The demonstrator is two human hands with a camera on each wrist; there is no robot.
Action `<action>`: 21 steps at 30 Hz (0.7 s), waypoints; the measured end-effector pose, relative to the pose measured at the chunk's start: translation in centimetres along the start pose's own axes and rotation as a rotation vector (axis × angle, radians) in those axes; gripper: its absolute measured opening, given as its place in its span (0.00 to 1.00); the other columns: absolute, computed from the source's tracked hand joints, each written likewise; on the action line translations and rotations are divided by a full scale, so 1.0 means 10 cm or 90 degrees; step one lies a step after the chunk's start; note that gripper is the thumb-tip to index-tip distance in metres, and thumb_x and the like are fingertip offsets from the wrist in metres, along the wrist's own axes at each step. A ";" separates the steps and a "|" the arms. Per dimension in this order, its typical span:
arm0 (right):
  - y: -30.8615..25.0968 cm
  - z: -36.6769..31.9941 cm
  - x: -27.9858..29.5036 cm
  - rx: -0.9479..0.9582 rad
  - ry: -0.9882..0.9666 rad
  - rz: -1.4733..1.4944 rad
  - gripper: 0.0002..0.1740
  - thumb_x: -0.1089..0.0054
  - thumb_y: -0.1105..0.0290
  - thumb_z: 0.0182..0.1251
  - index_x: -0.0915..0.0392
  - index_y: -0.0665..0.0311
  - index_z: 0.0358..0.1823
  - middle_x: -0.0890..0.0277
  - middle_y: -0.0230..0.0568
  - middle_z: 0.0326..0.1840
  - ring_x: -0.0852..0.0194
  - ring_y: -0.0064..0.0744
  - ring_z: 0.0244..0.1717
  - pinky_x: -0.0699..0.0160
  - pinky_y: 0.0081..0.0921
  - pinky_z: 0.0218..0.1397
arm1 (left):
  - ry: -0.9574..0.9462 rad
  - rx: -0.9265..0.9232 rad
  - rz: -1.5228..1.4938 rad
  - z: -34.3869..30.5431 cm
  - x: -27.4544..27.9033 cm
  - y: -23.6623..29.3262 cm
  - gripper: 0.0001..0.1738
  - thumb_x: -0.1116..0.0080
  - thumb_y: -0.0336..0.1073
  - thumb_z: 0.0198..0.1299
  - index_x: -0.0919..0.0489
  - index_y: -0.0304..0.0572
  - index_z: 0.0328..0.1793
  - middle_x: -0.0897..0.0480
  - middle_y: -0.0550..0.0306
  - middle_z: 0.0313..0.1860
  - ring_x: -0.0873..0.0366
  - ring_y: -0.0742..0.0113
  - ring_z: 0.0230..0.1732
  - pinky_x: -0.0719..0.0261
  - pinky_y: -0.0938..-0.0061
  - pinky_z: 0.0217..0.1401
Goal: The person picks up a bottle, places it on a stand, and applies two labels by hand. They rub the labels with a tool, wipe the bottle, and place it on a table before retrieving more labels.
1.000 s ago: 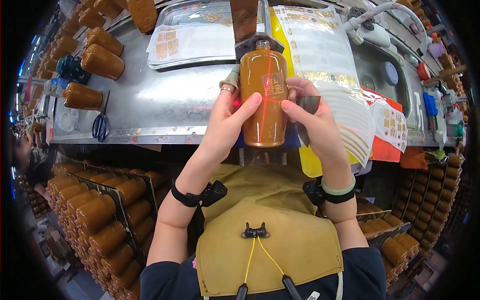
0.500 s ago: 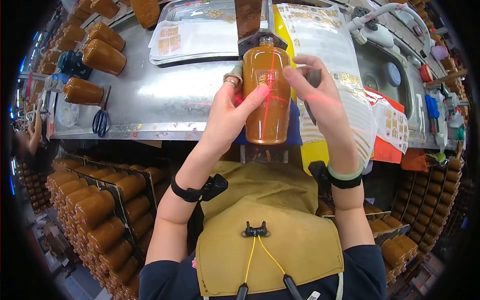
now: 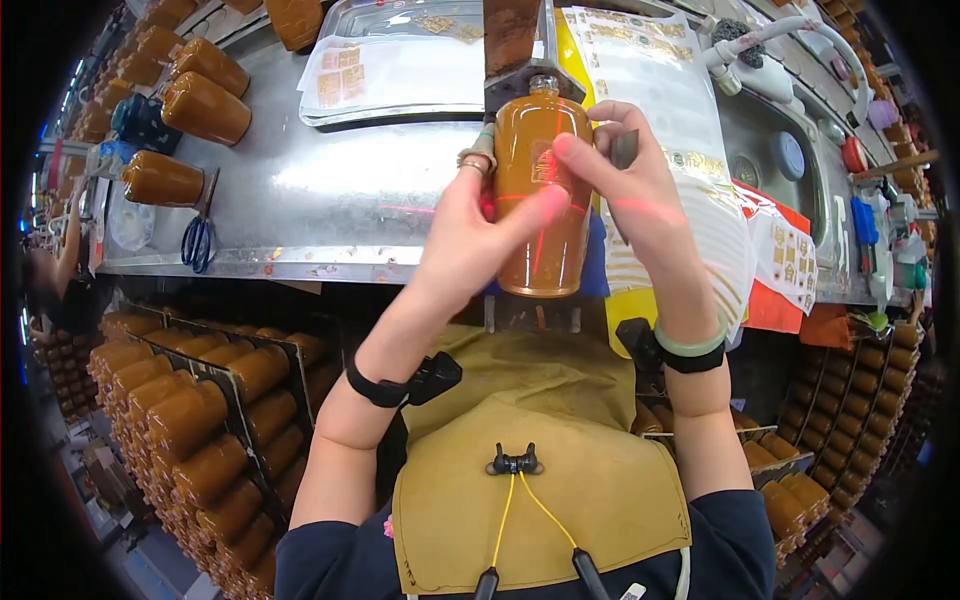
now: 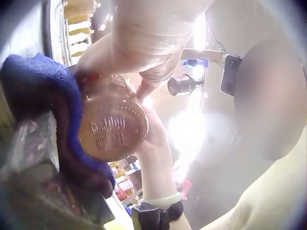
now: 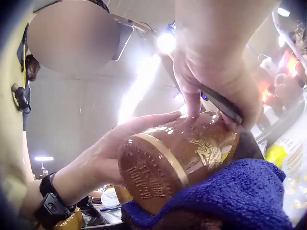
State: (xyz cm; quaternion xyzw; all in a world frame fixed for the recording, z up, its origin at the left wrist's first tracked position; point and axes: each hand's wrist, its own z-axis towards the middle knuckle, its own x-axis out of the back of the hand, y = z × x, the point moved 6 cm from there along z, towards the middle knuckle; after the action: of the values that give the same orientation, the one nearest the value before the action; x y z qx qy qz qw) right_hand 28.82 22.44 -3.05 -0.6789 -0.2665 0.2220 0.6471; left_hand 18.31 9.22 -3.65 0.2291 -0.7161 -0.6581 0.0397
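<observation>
A glossy brown bottle (image 3: 535, 262) lies on a blue cloth (image 3: 596, 268) in a jig, its neck pointing away from me. A red laser cross falls on it. My left hand (image 3: 478, 222) grips the bottle from the left, thumb laid across its front. My right hand (image 3: 612, 172) presses its fingertips on the gold label area and pinches a dark flat scraper (image 3: 623, 148). The left wrist view shows the embossed bottle base (image 4: 112, 127) against the blue cloth (image 4: 48, 91). In the right wrist view both hands are on the bottle (image 5: 168, 163), with the scraper (image 5: 220, 103) under my right fingers.
Several brown bottles (image 3: 205, 110) lie at the left of the steel table (image 3: 330, 200), with scissors (image 3: 197, 240) near its front edge. A tray of label sheets (image 3: 400, 70) sits behind, more sheets (image 3: 650, 90) and a sink (image 3: 770, 130) to the right. Crates of bottles (image 3: 190, 420) fill the floor.
My right hand moved up from the bottle's side onto the label, covering it. My left thumb slid further right across the bottle. The bottle stayed in the jig.
</observation>
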 end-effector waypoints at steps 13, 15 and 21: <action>0.11 0.04 0.04 -0.050 -0.013 0.042 0.27 0.22 0.57 0.67 0.26 0.65 0.54 0.31 0.24 0.31 0.37 0.10 0.26 0.39 0.13 0.26 | -0.006 -0.020 -0.046 -0.07 0.07 -0.02 0.31 0.45 0.44 0.79 0.37 0.35 0.80 0.27 0.47 0.76 0.27 0.60 0.75 0.31 0.61 0.78; 0.05 0.03 0.00 -0.037 -0.007 -0.008 0.30 0.19 0.64 0.62 0.29 0.67 0.56 0.29 0.26 0.32 0.32 0.12 0.31 0.34 0.15 0.29 | 0.034 -0.023 -0.046 -0.06 0.01 -0.06 0.41 0.27 0.34 0.65 0.37 0.30 0.78 0.22 0.46 0.68 0.21 0.64 0.67 0.20 0.67 0.69; -0.02 0.02 -0.04 -0.046 -0.011 -0.003 0.30 0.19 0.64 0.62 0.30 0.68 0.55 0.28 0.26 0.32 0.33 0.12 0.30 0.36 0.15 0.29 | 0.056 -0.035 0.026 -0.06 0.01 -0.10 0.40 0.25 0.36 0.64 0.36 0.31 0.76 0.21 0.46 0.66 0.20 0.64 0.65 0.19 0.66 0.67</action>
State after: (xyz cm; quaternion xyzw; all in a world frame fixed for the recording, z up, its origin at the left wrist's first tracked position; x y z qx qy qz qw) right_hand 28.34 22.33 -2.83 -0.6996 -0.2816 0.2169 0.6199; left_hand 18.71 8.64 -4.53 0.2419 -0.6997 -0.6661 0.0908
